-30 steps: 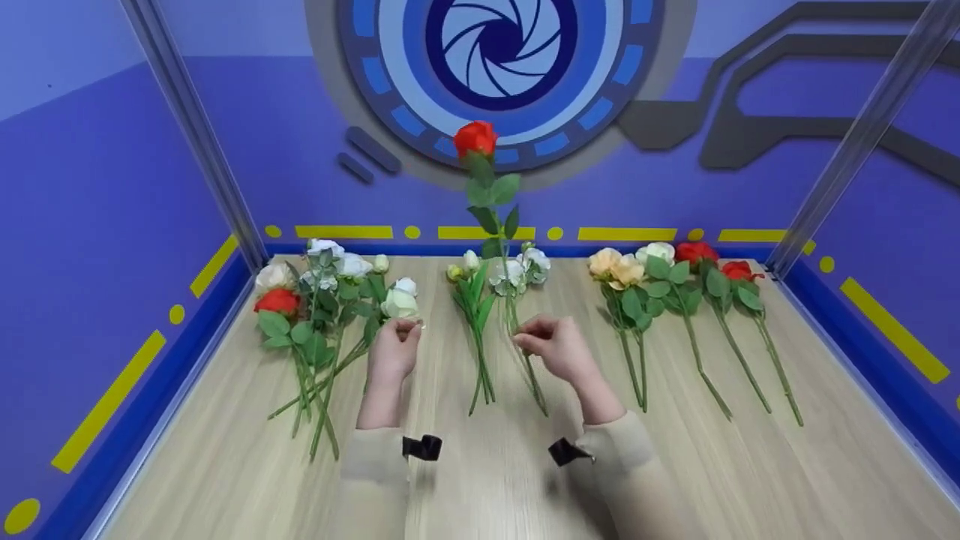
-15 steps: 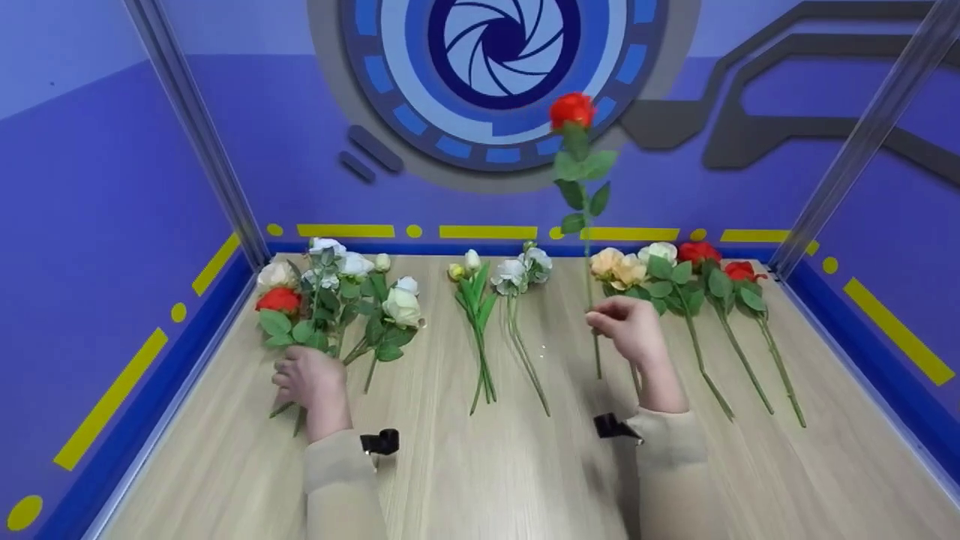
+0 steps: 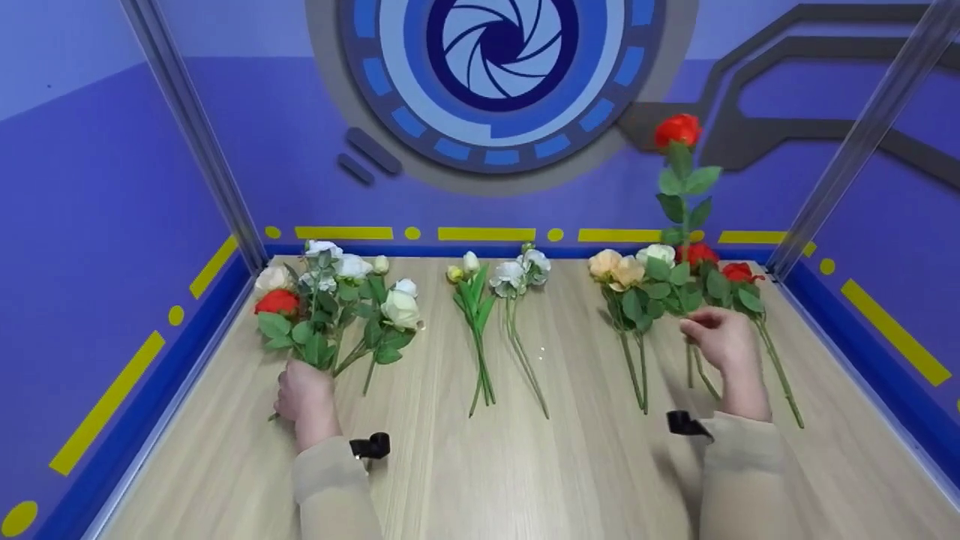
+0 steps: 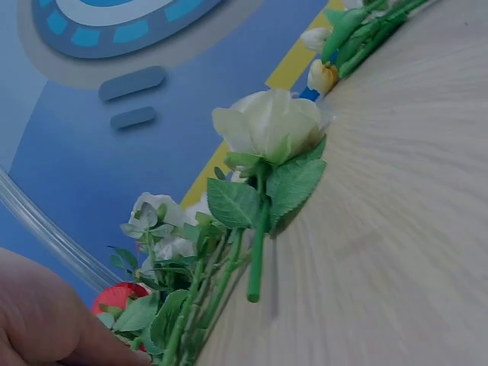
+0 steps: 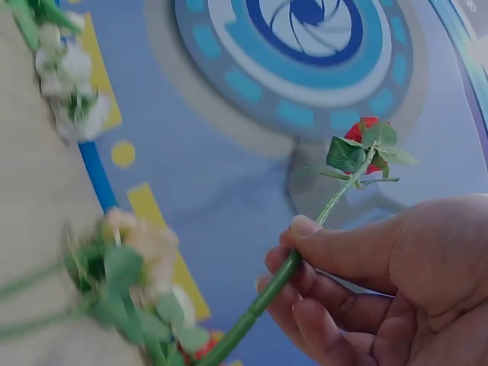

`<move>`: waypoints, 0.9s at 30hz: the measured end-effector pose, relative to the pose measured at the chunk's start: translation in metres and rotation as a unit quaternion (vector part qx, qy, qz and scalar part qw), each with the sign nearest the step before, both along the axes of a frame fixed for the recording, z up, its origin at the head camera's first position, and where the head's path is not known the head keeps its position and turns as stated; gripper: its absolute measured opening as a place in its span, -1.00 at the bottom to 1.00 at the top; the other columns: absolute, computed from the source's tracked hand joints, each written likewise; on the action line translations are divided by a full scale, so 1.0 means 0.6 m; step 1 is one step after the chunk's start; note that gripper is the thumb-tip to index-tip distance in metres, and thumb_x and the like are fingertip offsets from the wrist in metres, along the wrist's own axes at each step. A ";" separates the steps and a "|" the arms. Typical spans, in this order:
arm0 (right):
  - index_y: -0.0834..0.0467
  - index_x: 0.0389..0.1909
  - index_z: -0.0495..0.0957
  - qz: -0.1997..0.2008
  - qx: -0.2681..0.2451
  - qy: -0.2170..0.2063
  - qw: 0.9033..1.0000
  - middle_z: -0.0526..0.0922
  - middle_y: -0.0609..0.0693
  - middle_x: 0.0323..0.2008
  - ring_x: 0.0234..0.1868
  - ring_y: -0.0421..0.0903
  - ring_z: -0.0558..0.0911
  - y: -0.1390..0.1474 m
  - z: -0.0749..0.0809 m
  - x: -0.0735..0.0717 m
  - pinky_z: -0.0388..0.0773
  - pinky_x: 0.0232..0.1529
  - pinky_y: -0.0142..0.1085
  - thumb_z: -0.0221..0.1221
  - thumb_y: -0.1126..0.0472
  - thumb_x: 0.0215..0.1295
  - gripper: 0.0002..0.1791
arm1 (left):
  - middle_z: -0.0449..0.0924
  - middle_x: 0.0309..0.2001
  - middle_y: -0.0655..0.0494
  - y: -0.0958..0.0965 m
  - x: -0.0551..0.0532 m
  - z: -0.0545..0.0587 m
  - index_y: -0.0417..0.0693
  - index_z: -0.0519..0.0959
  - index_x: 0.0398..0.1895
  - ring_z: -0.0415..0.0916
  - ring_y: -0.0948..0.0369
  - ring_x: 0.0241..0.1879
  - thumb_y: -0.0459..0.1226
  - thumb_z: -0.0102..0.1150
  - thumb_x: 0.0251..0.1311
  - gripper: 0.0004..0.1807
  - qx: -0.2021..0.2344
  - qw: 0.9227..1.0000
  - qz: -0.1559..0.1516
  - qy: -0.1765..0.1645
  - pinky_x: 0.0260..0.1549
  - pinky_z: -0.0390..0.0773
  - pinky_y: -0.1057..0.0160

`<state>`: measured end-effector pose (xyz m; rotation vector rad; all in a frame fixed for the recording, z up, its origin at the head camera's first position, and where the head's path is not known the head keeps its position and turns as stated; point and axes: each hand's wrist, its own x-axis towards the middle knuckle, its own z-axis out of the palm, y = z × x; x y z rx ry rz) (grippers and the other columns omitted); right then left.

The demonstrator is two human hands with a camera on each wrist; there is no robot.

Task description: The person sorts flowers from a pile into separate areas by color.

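In the head view my right hand [image 3: 727, 345] pinches the stem of a red rose [image 3: 679, 133], held upright above the right-hand flowers. The right wrist view shows the thumb and fingers round its green stem [image 5: 263, 301]. My left hand [image 3: 306, 397] is low at the left bunch, its fingers curled round the flower stems; the palm side is hidden. That bunch has a red rose [image 3: 277, 302], white flowers [image 3: 352, 267] and a cream flower [image 3: 271, 279]. Just right of the hand lies a short-stemmed white rose [image 3: 401, 309], also large in the left wrist view.
Tulips [image 3: 472, 300] and pale blue-white flowers [image 3: 517, 277] lie mid-table. Peach flowers [image 3: 616, 268], a white rose [image 3: 656, 255] and red roses [image 3: 741, 272] lie at right. Blue panels and metal posts [image 3: 862, 142] enclose the wooden table [image 3: 480, 480].
My right hand has carried the upright red rose from the middle to the right. My left hand has moved left and down from beside the white rose to the left bunch's stems.
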<state>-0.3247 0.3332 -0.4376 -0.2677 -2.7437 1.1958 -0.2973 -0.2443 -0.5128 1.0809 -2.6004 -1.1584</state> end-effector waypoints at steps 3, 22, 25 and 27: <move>0.31 0.17 0.61 -0.053 0.012 -0.013 0.998 0.73 0.30 0.02 -0.10 0.07 0.74 0.042 -0.012 0.008 0.59 0.05 0.02 0.20 0.05 0.49 -0.56 | 0.54 0.16 -0.46 -0.006 0.003 0.003 -0.42 0.52 0.07 0.50 -0.35 0.20 -0.35 -0.02 0.40 -0.68 0.013 1.000 -0.007 0.013 0.20 0.44 -0.31; 0.40 0.06 0.62 -0.199 0.049 -0.038 0.978 0.63 0.41 0.10 0.13 0.46 0.53 0.164 -0.111 0.015 0.49 0.14 0.22 0.10 0.22 0.47 -0.65 | 0.42 0.38 -0.37 -0.023 0.008 0.018 -0.36 0.44 0.35 0.36 -0.25 0.40 -0.28 -0.11 0.50 -0.53 0.086 0.995 -0.042 0.043 0.41 0.36 -0.16; 0.38 0.05 0.63 -0.195 0.055 -0.042 0.978 0.63 0.41 0.12 0.13 0.47 0.53 0.166 -0.122 0.014 0.48 0.15 0.23 0.10 0.22 0.45 -0.65 | 0.37 0.41 -0.38 -0.026 0.010 0.018 -0.38 0.40 0.38 0.32 -0.26 0.43 -0.28 -0.15 0.51 -0.51 0.083 0.995 -0.051 0.036 0.43 0.34 -0.17; 0.37 0.05 0.64 -0.192 0.054 -0.046 0.979 0.61 0.42 0.14 0.15 0.48 0.52 0.168 -0.127 0.014 0.47 0.18 0.23 0.08 0.23 0.42 -0.65 | 0.36 0.41 -0.39 -0.028 0.010 0.018 -0.37 0.40 0.37 0.31 -0.27 0.43 -0.28 -0.17 0.50 -0.51 0.087 0.994 -0.051 0.035 0.42 0.34 -0.18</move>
